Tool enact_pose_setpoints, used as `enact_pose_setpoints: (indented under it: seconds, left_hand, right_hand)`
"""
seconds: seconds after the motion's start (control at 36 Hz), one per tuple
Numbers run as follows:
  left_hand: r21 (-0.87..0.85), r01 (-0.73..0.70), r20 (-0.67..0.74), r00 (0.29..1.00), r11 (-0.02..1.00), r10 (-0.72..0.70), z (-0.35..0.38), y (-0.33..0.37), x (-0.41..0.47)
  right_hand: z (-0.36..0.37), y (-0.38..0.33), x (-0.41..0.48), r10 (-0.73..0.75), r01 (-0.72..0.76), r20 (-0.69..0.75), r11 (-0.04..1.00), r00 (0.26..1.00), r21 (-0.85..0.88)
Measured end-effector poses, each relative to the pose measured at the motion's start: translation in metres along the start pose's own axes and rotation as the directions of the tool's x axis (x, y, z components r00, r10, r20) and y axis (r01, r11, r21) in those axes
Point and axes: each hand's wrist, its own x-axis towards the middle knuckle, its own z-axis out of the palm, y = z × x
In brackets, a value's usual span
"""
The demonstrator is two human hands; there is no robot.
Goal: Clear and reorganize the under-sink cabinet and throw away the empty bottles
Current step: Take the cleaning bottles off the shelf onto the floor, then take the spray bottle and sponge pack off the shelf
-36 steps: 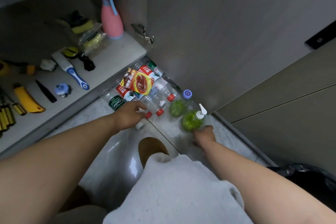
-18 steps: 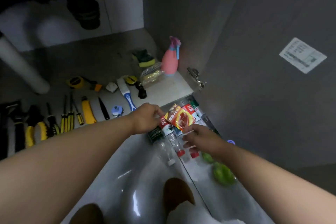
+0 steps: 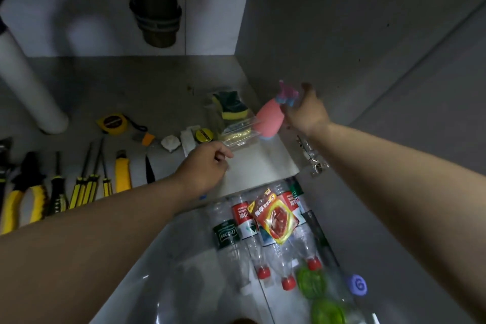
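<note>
Pink spray bottle (image 3: 269,119) stood tilted at the right front corner of the cabinet floor (image 3: 263,166), the right hand (image 3: 306,110) gripping its trigger head (somewhat blurred). The left hand (image 3: 203,166) hung curled over a white brush (image 3: 188,139); whether it held anything, I could not tell. Empty bottles (image 3: 247,221) lay on the tiles (image 3: 157,271) outside.

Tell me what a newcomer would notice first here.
The pink plastic spray bottle at the right front corner of the under-sink cabinet stands out, tilted, with the right hand holding its trigger top. In front of the cabinet, clear plastic bottles with red caps lie side by side on the pale floor. Yellow-and-black hand tools line the cabinet floor at left.
</note>
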Motion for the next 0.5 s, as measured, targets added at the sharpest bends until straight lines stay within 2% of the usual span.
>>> enact_pose_setpoints:
  seconds: [0.06, 0.11, 0.31, 0.39, 0.5]
  left_hand:
    - [-0.045, 0.001, -0.006, 1.0, 0.999, -0.001, 0.009, 0.002, 0.0]
    - [-0.108, 0.011, 0.006, 1.0, 0.994, -0.011, 0.016, 0.006, -0.005]
    - [-0.23, 0.011, 0.043, 0.999, 0.973, -0.001, 0.026, 0.029, -0.006]
    - [-0.249, 0.023, 0.029, 0.999, 0.968, -0.017, 0.026, 0.037, -0.009]
    - [-0.253, 0.044, 0.024, 0.999, 0.967, -0.039, 0.029, 0.05, -0.014]
  right_hand:
    - [-0.004, -0.007, 0.016, 0.084, -0.085, 0.006, 0.994, 0.996, 0.064]
    - [-0.007, -0.003, 0.03, 0.156, -0.154, -0.043, 0.987, 0.987, 0.043]
    - [-0.018, 0.021, 0.031, 0.259, -0.257, -0.162, 0.966, 0.952, 0.031]
    - [-0.029, 0.022, 0.009, 0.159, -0.17, -0.268, 0.985, 0.95, -0.02]
    - [-0.052, 0.016, -0.018, -0.025, 0.02, -0.253, 1.0, 0.967, -0.02]
